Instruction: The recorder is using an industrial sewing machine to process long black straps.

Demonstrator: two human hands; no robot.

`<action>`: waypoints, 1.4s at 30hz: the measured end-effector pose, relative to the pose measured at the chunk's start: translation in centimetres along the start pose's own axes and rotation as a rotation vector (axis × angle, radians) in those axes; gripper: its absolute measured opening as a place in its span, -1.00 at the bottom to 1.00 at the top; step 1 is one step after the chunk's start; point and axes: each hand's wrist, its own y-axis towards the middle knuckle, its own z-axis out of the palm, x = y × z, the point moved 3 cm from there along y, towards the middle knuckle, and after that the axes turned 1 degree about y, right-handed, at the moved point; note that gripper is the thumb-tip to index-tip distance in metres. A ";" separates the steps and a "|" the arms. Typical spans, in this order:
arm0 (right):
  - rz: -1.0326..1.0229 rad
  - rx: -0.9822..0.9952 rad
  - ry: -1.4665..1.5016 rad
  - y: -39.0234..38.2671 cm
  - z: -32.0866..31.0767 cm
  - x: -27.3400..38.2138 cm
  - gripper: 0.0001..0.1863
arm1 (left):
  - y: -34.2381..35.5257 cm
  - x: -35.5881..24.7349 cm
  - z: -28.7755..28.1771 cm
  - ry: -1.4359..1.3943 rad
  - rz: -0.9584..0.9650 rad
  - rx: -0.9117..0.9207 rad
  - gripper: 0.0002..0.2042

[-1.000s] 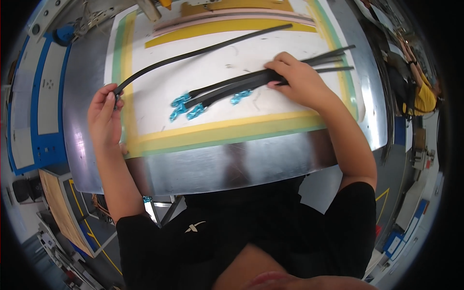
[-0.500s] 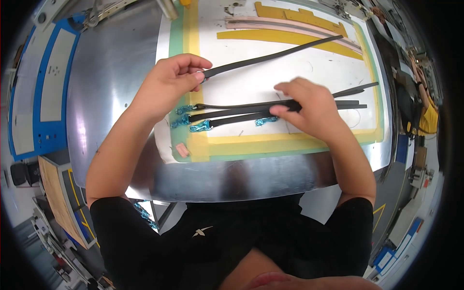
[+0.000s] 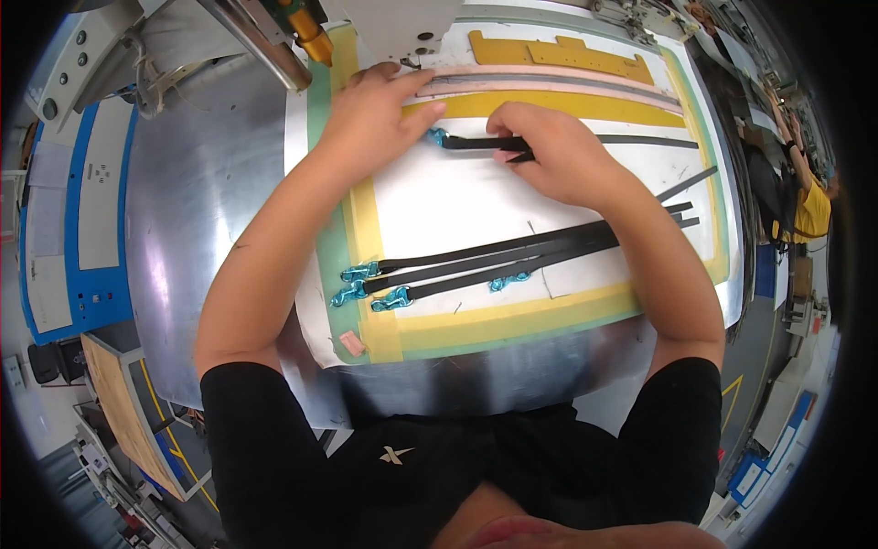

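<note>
My left hand (image 3: 393, 110) is open, fingers spread over the left end of a pink strip (image 3: 549, 80) above a long mustard board (image 3: 604, 112), beside the machine head (image 3: 416, 23). My right hand (image 3: 535, 142) grips a black strap (image 3: 645, 140) with a blue-wrapped metal clasp (image 3: 437, 137) at its left end, close to my left thumb. Nearer me, several more black straps (image 3: 494, 255) lie on the white sheet (image 3: 439, 201), with blue-wrapped clasps (image 3: 359, 271) at their left ends. Another blue-wrapped piece (image 3: 508, 282) lies below them.
The taped sheet rests on a metal table (image 3: 201, 229). A brass cylinder (image 3: 313, 41) and steel column hang at the upper left. Mustard templates (image 3: 585, 57) lie at the back. A blue-and-white panel (image 3: 69, 238) stands left. A person in yellow (image 3: 809, 206) is at the far right.
My left hand has moved up toward the machine and let go of the single strap. My right hand has left the bundle and now holds that strap, which lies farther right.
</note>
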 end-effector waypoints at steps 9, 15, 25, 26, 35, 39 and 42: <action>-0.216 -0.073 -0.080 3.6 0.0 -0.5 -0.76 | 0.2 0.2 -1.7 0.445 -0.067 0.043 -0.57; -0.149 -0.106 -0.140 8.6 1.5 -2.6 -0.71 | 0.4 1.5 -0.6 0.040 0.074 -0.196 -0.72; -0.139 -0.055 -0.146 8.8 2.1 -4.1 -0.61 | 1.2 1.8 0.3 0.073 0.129 -0.084 -0.74; -0.133 -0.057 -0.142 8.9 2.1 -4.2 -0.61 | 1.1 1.7 0.2 0.083 0.139 -0.080 -0.73; -0.159 -0.050 -0.139 8.9 2.3 -4.1 -0.57 | 0.8 1.0 0.3 0.275 0.207 -0.106 -0.63; -0.140 -0.078 -0.182 8.5 2.4 -4.0 -0.57 | 1.1 0.0 0.0 0.338 0.247 -0.087 -0.63; -0.145 0.052 -0.183 8.8 0.0 -2.0 -0.67 | 1.0 -0.3 0.0 0.410 0.191 -0.033 -0.59</action>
